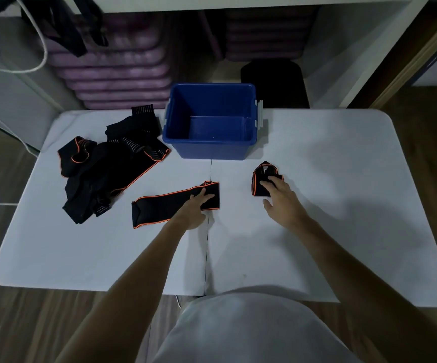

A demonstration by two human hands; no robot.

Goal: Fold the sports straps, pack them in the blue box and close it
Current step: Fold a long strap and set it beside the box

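We are standing at the near edge of a white table (pixel 343 179), looking down at both our bare arms reaching forward. Our left hand (pixel 193 208) is lying flat, fingers straight and relaxed, pressing on the right end of a long strap (pixel 159 208), black with orange edging, which is stretching out flat toward the left near the middle of the table. Our right hand (pixel 281 200) is resting to the right of the table's centre seam, its fingers straight and touching the near side of a small strap (pixel 260 179) that is lying bunched and partly folded; the thumb is spread out to the left, apart from the cloth, so neither hand is grasping anything. The two straps are lying well apart, with the seam between them. The blue box (pixel 212 148) is sitting at the far middle of the table, open, with no lid on it, and nothing is showing inside; pale latches are hanging at its left and right sides. Left of the box, a pile (pixel 102 169) of more black straps with orange trim is lying heaped and unfolded, its far edge just beside the box's left wall. Beyond the table, purple mats (pixel 112 64) are stacked under a shelf.
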